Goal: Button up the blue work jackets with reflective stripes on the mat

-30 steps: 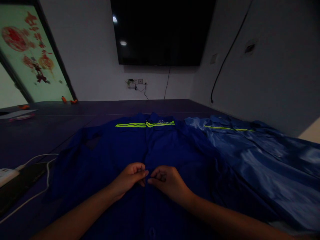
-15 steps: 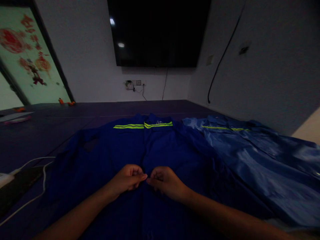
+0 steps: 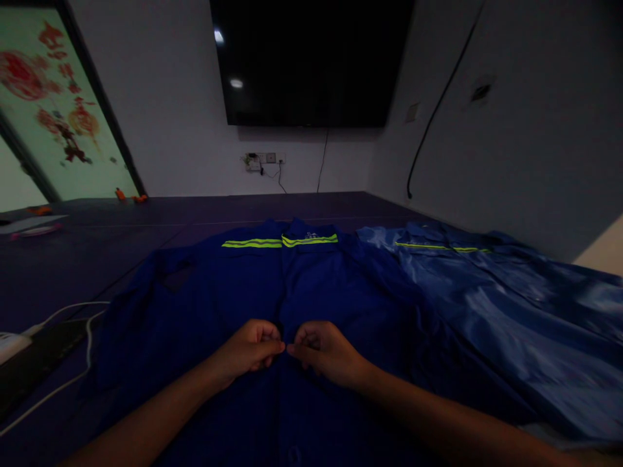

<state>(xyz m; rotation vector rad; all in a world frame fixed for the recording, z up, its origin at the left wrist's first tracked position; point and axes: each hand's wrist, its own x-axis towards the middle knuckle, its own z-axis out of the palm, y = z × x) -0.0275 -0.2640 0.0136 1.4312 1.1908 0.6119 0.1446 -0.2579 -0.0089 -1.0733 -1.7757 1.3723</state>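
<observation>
**Both hands pinch the front seam of a blue work jacket**

The left hand (image 3: 250,350) and the right hand (image 3: 324,352) meet at the middle of the dark blue jacket (image 3: 204,305), fingertips almost touching each other. Each hand is curled narrow, thumb against forefinger, pinching the cloth along the front opening; what sits between the fingers is too small and dark to tell. Both forearms reach in from the bottom edge of the view.

The jacket lies flat and face up on the dark purple surface (image 3: 97,246), collar away from the person, with a yellow-green reflective stripe (image 3: 280,242) across the chest. Its left sleeve spreads out toward a white cable (image 3: 73,308) and a white plug block (image 3: 10,342) at the left edge.

Just beside it on the right lies a lighter, shinier blue jacket (image 3: 511,311), overlapping the first one's edge. On the far wall hang a dark screen (image 3: 311,61) and a socket strip (image 3: 265,159).
</observation>
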